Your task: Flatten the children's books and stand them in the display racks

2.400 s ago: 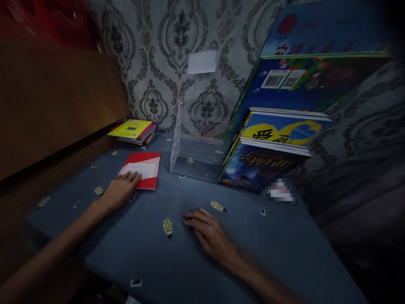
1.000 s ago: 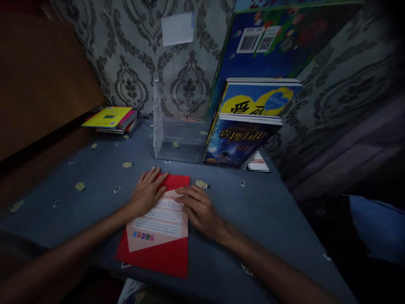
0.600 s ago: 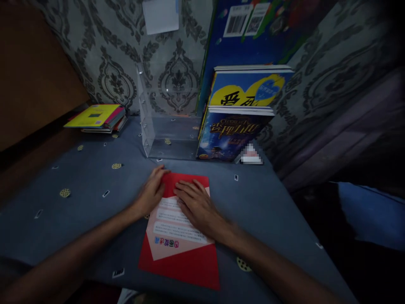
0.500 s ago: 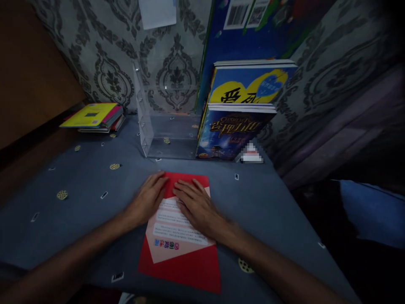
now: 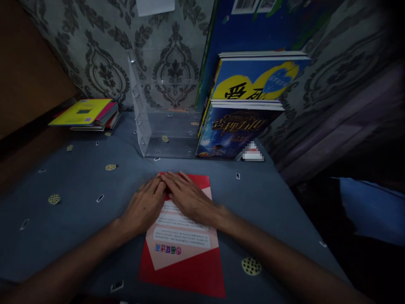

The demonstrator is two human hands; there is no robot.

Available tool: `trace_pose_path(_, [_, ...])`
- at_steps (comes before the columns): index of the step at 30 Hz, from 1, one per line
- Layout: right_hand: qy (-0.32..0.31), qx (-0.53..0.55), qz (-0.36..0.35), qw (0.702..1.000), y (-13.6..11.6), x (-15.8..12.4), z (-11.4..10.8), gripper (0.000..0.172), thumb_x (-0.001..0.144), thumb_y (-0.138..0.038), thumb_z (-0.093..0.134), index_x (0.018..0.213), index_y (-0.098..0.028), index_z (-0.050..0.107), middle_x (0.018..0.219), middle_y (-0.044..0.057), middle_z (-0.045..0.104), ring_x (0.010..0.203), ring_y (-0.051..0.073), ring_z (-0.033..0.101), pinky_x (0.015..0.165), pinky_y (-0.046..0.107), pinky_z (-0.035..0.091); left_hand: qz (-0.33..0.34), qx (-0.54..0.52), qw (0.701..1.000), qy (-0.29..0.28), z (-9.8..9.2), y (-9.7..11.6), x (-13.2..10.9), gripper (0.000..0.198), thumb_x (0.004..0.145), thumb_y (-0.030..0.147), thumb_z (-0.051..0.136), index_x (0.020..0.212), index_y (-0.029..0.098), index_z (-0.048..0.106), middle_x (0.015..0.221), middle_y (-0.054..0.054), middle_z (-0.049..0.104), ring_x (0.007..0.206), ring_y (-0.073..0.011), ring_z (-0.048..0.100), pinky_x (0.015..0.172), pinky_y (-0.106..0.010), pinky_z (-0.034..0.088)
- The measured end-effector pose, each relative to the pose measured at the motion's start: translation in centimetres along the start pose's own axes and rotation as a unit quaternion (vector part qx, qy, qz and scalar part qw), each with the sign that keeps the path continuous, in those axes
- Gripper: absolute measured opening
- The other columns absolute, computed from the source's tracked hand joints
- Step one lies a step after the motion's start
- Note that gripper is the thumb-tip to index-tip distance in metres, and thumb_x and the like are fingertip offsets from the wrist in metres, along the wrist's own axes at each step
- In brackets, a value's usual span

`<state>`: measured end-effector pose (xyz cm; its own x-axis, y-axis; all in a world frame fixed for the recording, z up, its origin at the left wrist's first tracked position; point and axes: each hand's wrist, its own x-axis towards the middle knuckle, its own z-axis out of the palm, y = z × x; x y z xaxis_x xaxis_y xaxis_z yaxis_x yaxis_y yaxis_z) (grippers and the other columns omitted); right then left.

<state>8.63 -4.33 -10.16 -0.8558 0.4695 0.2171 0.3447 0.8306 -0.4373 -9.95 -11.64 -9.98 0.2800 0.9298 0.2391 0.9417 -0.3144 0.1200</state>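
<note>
A red booklet (image 5: 186, 276) with a pale pink panel of printed text lies flat on the table, its print upside down to me. My left hand (image 5: 146, 204) rests over its far left corner and edge, fingers stretched forward and close together. Across the far part of the booklet lies my right hand (image 5: 189, 198), palm down with extended fingers, its fingertips touching those of the left hand. Both palms hide part of the cover and its upper text. Neither hand grips anything.
A clear acrylic rack (image 5: 139, 122) stands behind the booklet, with several upright books (image 5: 238, 128) on its right side. A stack of books (image 5: 85, 113) lies at the back left. The patterned tablecloth (image 5: 95, 223) covers the table, whose right edge drops into darkness.
My right hand has slid left along the booklet's far edge until its fingers meet my left hand. The booklet lies in nearly the same place; the view has shifted slightly.
</note>
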Motion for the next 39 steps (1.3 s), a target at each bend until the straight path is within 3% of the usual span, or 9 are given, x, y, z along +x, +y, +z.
trace_pose_path(4, [-0.002,0.012,0.000,1.000,-0.1,0.1,0.0,0.052,0.107,-0.026,0.041,0.157,-0.009,0.036,0.162,0.016,0.041,0.155,0.025,0.031,0.128,0.053,0.028,0.003,0.006,1.000,-0.008,-0.3,-0.1,0.2,0.023,0.101,0.016,0.039,0.116,0.020,0.056,0.127,-0.013,0.068,0.128,-0.0261,0.062,0.105,-0.045,0.055])
trace_pose_path(11, [0.003,0.001,0.035,0.999,0.7,-2.3,-0.4,0.053,0.107,-0.034,0.043,0.156,-0.012,0.040,0.162,0.016,0.041,0.154,0.026,0.033,0.125,0.053,0.034,0.009,0.032,0.999,-0.020,-0.5,0.0,0.3,0.023,0.100,0.017,0.037,0.108,0.020,0.058,0.129,-0.013,0.068,0.129,-0.0267,0.062,0.107,-0.046,0.053])
trace_pose_path(17, [0.052,-0.017,0.054,0.997,2.3,-5.3,-1.1,0.048,0.108,-0.034,0.042,0.152,-0.016,0.047,0.156,0.014,0.050,0.150,0.026,0.040,0.123,0.054,0.037,-0.006,0.039,0.998,-0.041,-0.5,0.2,0.4,0.031,0.102,0.018,0.032,0.112,0.015,0.061,0.135,-0.018,0.065,0.125,-0.0290,0.064,0.107,-0.050,0.052])
trace_pose_path(24, [0.107,-0.045,0.068,0.991,2.8,-7.6,-2.0,0.043,0.106,-0.026,0.043,0.147,-0.019,0.053,0.146,0.012,0.061,0.143,0.026,0.051,0.121,0.056,0.042,-0.014,0.008,0.999,-0.041,-0.5,0.2,0.3,0.032,0.100,0.019,0.033,0.115,0.016,0.061,0.141,-0.018,0.062,0.135,-0.0306,0.057,0.113,-0.053,0.047])
trace_pose_path(29, [0.116,-0.028,0.088,0.989,2.9,-7.6,-1.8,0.043,0.105,-0.024,0.042,0.143,-0.013,0.056,0.146,0.016,0.061,0.143,0.026,0.051,0.116,0.050,0.049,-0.013,0.043,0.997,-0.059,-0.9,0.3,0.5,0.029,0.100,0.019,0.037,0.115,0.015,0.062,0.140,-0.019,0.062,0.127,-0.0310,0.062,0.110,-0.051,0.048])
trace_pose_path(39, [0.105,0.025,0.102,0.989,6.2,-4.3,-1.8,0.044,0.101,-0.022,0.042,0.141,-0.015,0.059,0.152,0.016,0.055,0.148,0.028,0.044,0.119,0.054,0.043,-0.024,0.119,0.991,-0.049,-1.4,-0.1,3.5,0.028,0.100,0.017,0.038,0.111,0.016,0.064,0.123,-0.017,0.067,0.104,-0.0304,0.068,0.094,-0.046,0.052])
